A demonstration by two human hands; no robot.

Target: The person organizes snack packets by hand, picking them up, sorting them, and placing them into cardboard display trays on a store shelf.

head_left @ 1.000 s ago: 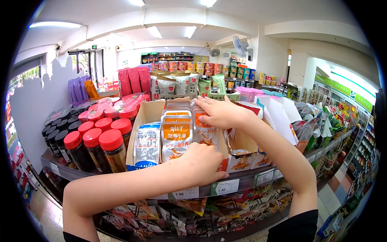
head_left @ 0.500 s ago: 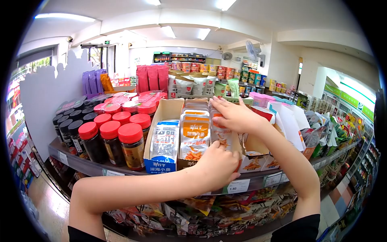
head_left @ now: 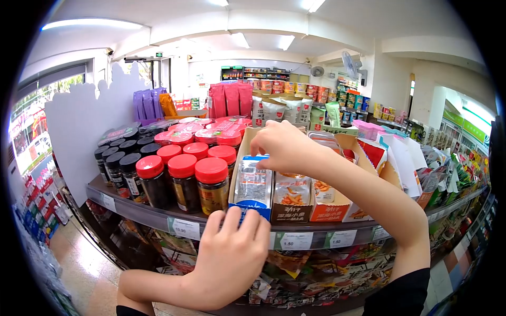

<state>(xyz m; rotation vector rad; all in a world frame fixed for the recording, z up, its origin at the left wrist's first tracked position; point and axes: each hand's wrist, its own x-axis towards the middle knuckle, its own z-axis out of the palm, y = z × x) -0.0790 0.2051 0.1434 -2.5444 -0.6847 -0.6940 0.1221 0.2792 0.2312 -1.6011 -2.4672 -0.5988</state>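
A blue-and-white snack packet (head_left: 254,181) stands in the leftmost open carton (head_left: 247,142) on the shelf. My right hand (head_left: 287,147) reaches over from the right, its fingers bent onto the packet's top end; my palm hides part of the carton. At the carton's blue front, my left hand (head_left: 232,258) rests its outstretched fingertips against the lip, back of the hand upward. Just to the right are a brown-fronted carton (head_left: 291,213) of snack packets and an orange-fronted carton (head_left: 329,211), both partly behind my right forearm.
Red-lidded jars (head_left: 212,176) stand close on the left, with black-lidded jars (head_left: 132,171) beyond them. Price tags (head_left: 295,241) line the shelf edge. Pink bags (head_left: 231,100) stand behind. White carton flaps (head_left: 398,158) stick up at the right.
Both hands have left the orange packets and shifted left to the blue-and-white one. My left hand has dropped to the carton's front. The view has turned slightly left.
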